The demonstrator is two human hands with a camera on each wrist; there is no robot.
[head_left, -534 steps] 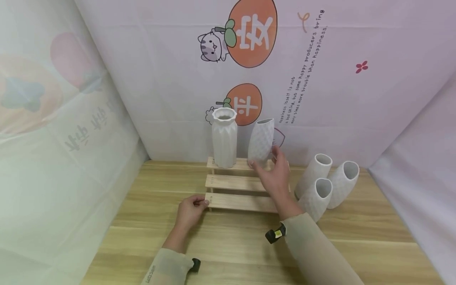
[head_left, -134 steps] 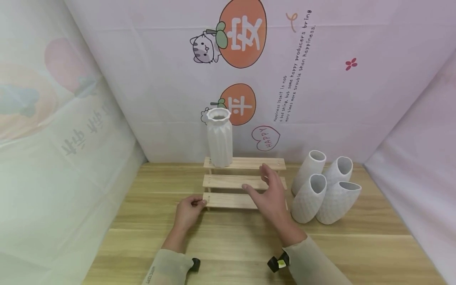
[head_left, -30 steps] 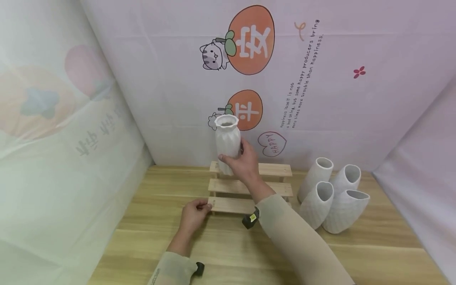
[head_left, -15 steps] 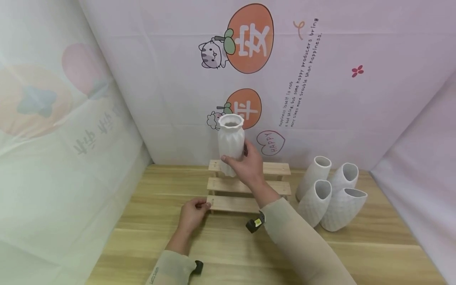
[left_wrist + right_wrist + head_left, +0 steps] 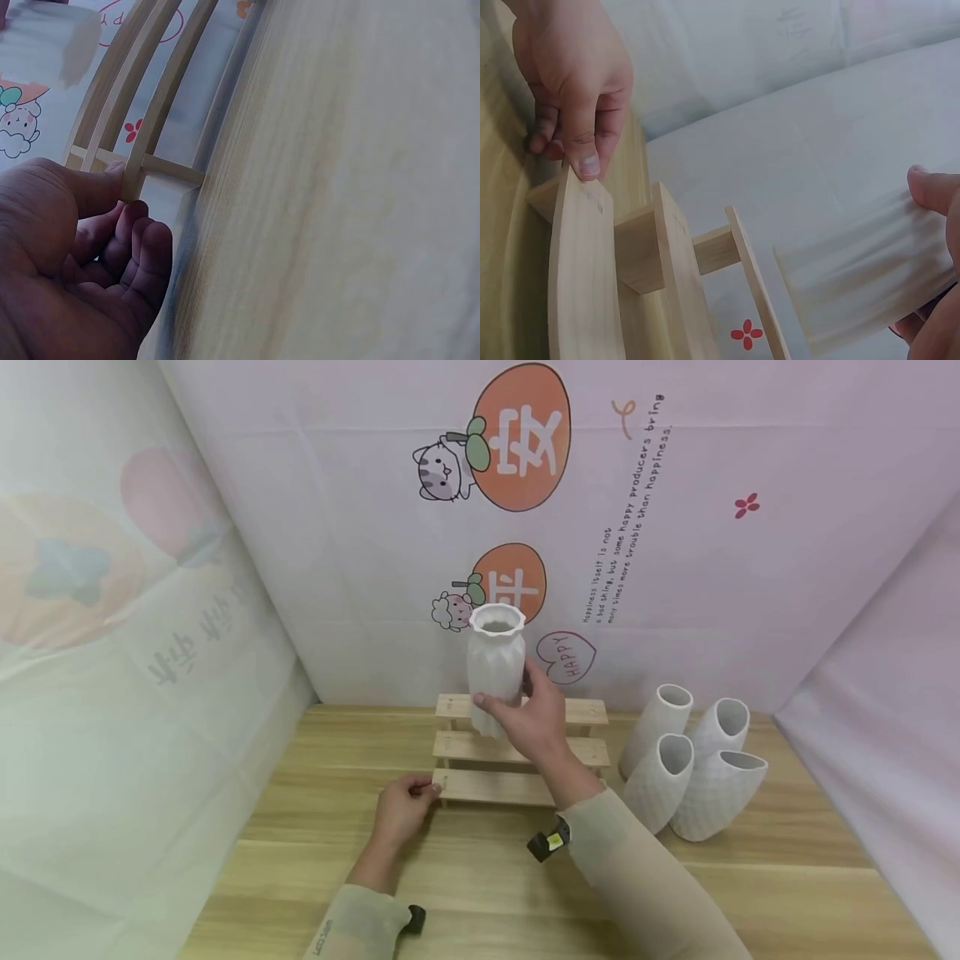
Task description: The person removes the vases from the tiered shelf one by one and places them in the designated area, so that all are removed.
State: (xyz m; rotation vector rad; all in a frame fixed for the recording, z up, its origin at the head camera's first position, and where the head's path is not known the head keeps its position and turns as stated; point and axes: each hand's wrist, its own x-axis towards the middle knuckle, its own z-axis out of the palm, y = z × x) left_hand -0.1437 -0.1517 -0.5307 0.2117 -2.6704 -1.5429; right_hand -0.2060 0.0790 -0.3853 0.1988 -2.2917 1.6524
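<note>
My right hand (image 5: 534, 714) grips a white pleated vase (image 5: 495, 664) with a scalloped rim, thumb on its front and fingers round its right side. The vase is upright and raised off the three-step wooden rack (image 5: 495, 787), overlapping its upper two steps in the head view. In the right wrist view the base of the vase (image 5: 855, 277) shows apart from the top slat. At the rack's lower left corner my left hand (image 5: 403, 810) pinches the end of the lowest slat between thumb and fingers. That pinch (image 5: 97, 232) fills the left wrist view.
Several white textured vases (image 5: 716, 797) stand grouped on the wooden table (image 5: 480, 885), right of the rack. A printed white cloth (image 5: 360, 527) hangs close behind the rack, with more cloth along both sides.
Since a second ago, the pleated vase has moved right and toward me in my right hand, off the top step. Earlier, a textured vase left the top step for the group. My left hand stays put.
</note>
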